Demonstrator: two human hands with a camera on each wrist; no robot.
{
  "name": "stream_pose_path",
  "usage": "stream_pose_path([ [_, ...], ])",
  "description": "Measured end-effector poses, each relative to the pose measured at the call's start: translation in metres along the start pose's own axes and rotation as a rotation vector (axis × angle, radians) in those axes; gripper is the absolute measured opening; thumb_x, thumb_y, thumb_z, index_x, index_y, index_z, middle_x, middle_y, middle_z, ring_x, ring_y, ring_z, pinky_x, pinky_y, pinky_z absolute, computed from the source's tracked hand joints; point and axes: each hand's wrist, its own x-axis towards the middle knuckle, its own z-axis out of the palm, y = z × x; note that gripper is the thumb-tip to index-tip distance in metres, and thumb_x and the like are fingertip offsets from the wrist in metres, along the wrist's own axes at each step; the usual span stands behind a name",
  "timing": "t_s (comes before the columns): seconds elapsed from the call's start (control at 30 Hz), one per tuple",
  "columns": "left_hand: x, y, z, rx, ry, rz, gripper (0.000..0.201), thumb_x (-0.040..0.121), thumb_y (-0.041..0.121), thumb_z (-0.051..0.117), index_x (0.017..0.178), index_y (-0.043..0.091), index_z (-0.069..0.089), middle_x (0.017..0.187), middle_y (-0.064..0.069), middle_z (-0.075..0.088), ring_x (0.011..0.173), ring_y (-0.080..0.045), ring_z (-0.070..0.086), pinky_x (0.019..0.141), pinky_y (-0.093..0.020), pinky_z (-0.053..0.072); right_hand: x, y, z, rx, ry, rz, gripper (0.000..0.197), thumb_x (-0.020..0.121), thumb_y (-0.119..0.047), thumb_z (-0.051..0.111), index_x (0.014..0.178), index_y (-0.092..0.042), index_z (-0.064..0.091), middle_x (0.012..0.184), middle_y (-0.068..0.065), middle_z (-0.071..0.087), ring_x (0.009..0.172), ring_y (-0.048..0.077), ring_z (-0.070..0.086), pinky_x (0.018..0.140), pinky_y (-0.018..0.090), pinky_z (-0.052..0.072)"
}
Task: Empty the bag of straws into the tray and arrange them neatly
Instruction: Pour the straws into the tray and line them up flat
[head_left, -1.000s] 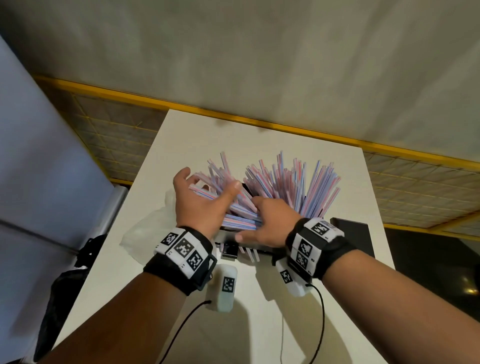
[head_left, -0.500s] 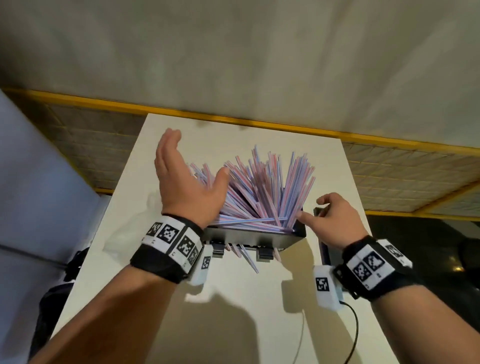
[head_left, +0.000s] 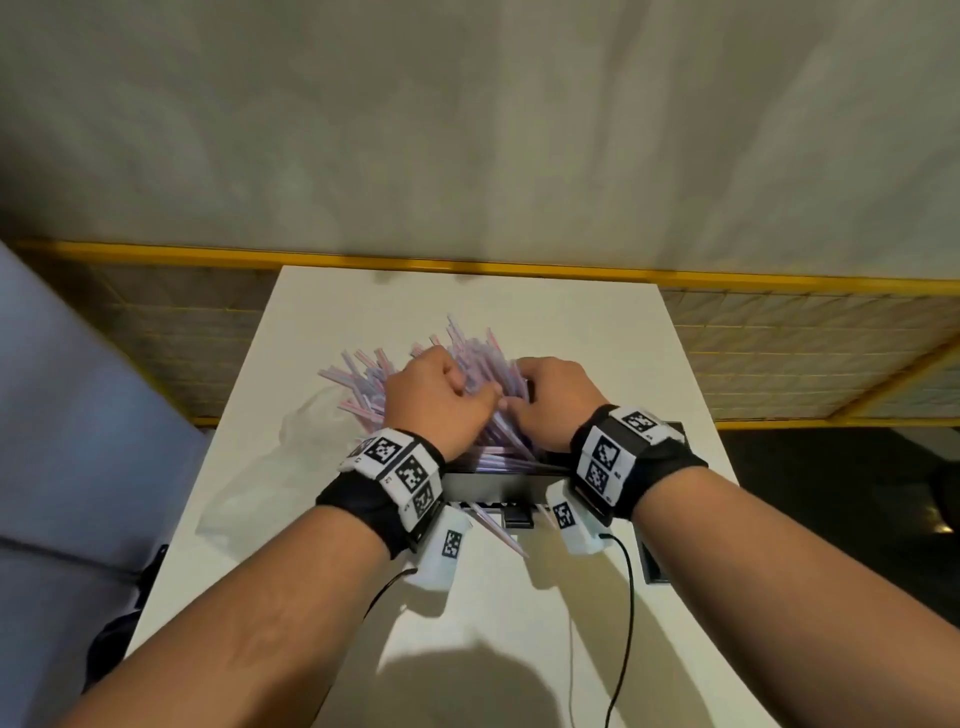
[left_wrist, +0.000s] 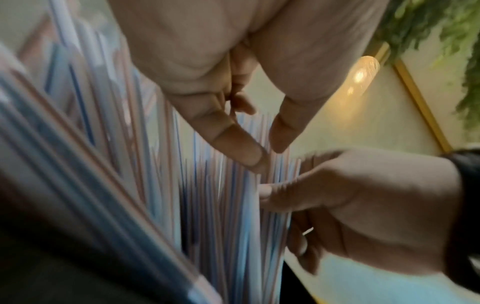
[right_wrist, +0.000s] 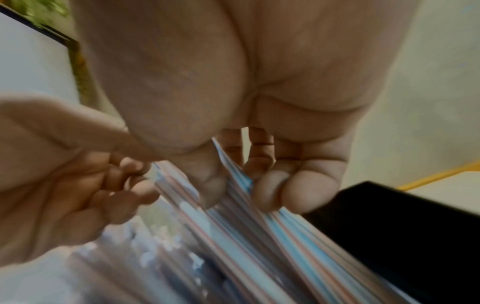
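Note:
Red-and-blue striped straws (head_left: 371, 376) stand bunched in a black tray (head_left: 493, 486) at the table's middle. My left hand (head_left: 467, 395) and right hand (head_left: 519, 384) meet on top of the bundle, knuckles up. In the left wrist view my left hand (left_wrist: 265, 156) pinches straws (left_wrist: 228, 205) between thumb and forefinger. My right hand (right_wrist: 241, 197) curls thumb and fingers round a sheaf of straws (right_wrist: 259, 226) beside the tray wall (right_wrist: 402, 226). The clear plastic bag (head_left: 291, 467) lies flat left of the tray. One straw (head_left: 501, 532) pokes out under the tray's front.
A flat black object (head_left: 657, 564) lies on the white table (head_left: 519, 623) right of the tray, near the table's right edge. A yellow rail (head_left: 519, 267) runs behind the table's far edge. Cables hang from both wrist bands over the near tabletop.
My right hand came back from the tray's right side onto the straws. My left hand went from an open palm to curled fingers. The fanned straws are drawn closer together.

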Motion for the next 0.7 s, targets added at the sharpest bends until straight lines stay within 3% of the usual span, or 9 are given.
stream_pose_path([
  [0.07, -0.003, -0.002, -0.011, -0.005, 0.078, 0.007, 0.028, 0.077, 0.024, 0.076, 0.072, 0.016, 0.05, 0.063, 0.006, 0.057, 0.061, -0.009, 0.056, 0.054, -0.018, 0.037, -0.004, -0.01, 0.005, 0.021, -0.028, -0.08, 0.014, 0.09, -0.031, 0.069, 0.095, -0.021, 0.062, 0.076, -0.005, 0.055, 0.077, 0.021, 0.053, 0.066, 0.025, 0.033],
  [0.17, -0.01, -0.007, -0.033, -0.092, 0.225, 0.052, 0.016, 0.076, 0.017, 0.072, 0.08, 0.014, 0.056, 0.062, 0.009, 0.057, 0.057, -0.002, 0.054, 0.059, -0.016, 0.042, -0.01, -0.01, 0.005, 0.112, -0.009, -0.067, 0.044, 0.083, -0.035, 0.078, 0.12, -0.02, 0.058, 0.084, -0.004, 0.06, 0.073, 0.015, 0.056, 0.066, 0.024, 0.04],
  [0.27, -0.011, -0.026, -0.056, -0.145, 0.452, 0.176, 0.023, 0.078, 0.022, 0.073, 0.09, 0.016, 0.054, 0.083, 0.002, 0.056, 0.071, -0.015, 0.051, 0.07, -0.026, 0.042, -0.017, 0.01, -0.004, 0.174, 0.09, 0.089, 0.044, 0.076, -0.036, 0.083, 0.101, -0.018, 0.051, 0.077, -0.001, 0.064, 0.069, 0.011, 0.059, 0.057, 0.022, 0.039],
  [0.33, -0.009, -0.044, -0.06, -0.154, 0.545, 0.108, 0.038, 0.079, 0.026, 0.076, 0.107, 0.012, 0.052, 0.103, -0.001, 0.05, 0.085, -0.017, 0.048, 0.076, -0.026, 0.039, -0.023, 0.017, -0.006, 0.058, 0.006, 0.141, 0.041, 0.075, -0.044, 0.081, 0.088, -0.015, 0.055, 0.075, 0.001, 0.066, 0.07, 0.015, 0.061, 0.057, 0.027, 0.042],
  [0.47, -0.005, -0.069, -0.046, -0.478, 0.48, -0.289, 0.059, 0.084, 0.033, 0.077, 0.126, 0.007, 0.045, 0.127, -0.008, 0.047, 0.109, -0.018, 0.048, 0.092, -0.03, 0.04, -0.025, 0.016, 0.009, 0.139, -0.091, 0.087, 0.031, 0.075, -0.035, 0.083, 0.081, -0.014, 0.061, 0.07, -0.005, 0.068, 0.065, 0.012, 0.061, 0.063, 0.026, 0.047],
  [0.53, -0.003, -0.075, -0.035, -0.695, 0.38, -0.481, 0.068, 0.073, 0.053, 0.074, 0.118, 0.006, 0.052, 0.117, -0.009, 0.055, 0.104, -0.02, 0.052, 0.094, -0.034, 0.041, -0.022, 0.017, 0.013, 0.17, -0.067, 0.066, 0.025, 0.076, -0.028, 0.083, 0.076, -0.017, 0.06, 0.067, -0.005, 0.067, 0.062, 0.011, 0.06, 0.062, 0.024, 0.045],
  [0.6, -0.002, -0.078, -0.023, -0.758, 0.29, -0.511, 0.083, 0.065, 0.072, 0.066, 0.107, 0.001, 0.058, 0.098, -0.011, 0.057, 0.089, -0.021, 0.054, 0.086, -0.038, 0.043, -0.017, 0.019, 0.012, 0.106, -0.06, 0.062, 0.025, 0.079, -0.031, 0.081, 0.073, -0.014, 0.064, 0.066, 0.0, 0.067, 0.063, 0.014, 0.061, 0.06, 0.024, 0.042],
  [0.67, -0.005, -0.082, -0.012, -0.734, 0.216, -0.505, 0.102, 0.065, 0.087, 0.061, 0.113, -0.003, 0.056, 0.097, -0.008, 0.06, 0.088, -0.026, 0.056, 0.088, -0.04, 0.045, -0.016, 0.021, 0.011, 0.013, -0.124, 0.054, 0.038, 0.082, -0.045, 0.077, 0.073, -0.009, 0.07, 0.067, 0.007, 0.067, 0.064, 0.018, 0.061, 0.058, 0.026, 0.042],
  [0.7, -0.008, -0.078, -0.012, -0.725, 0.182, -0.504, 0.098, 0.068, 0.087, 0.058, 0.115, 0.001, 0.054, 0.098, -0.005, 0.06, 0.09, -0.028, 0.057, 0.091, -0.041, 0.047, -0.015, 0.021, 0.01, -0.004, -0.185, 0.045, 0.047, 0.082, -0.055, 0.072, 0.074, -0.009, 0.071, 0.064, 0.008, 0.064, 0.061, 0.017, 0.058, 0.056, 0.027, 0.041],
])
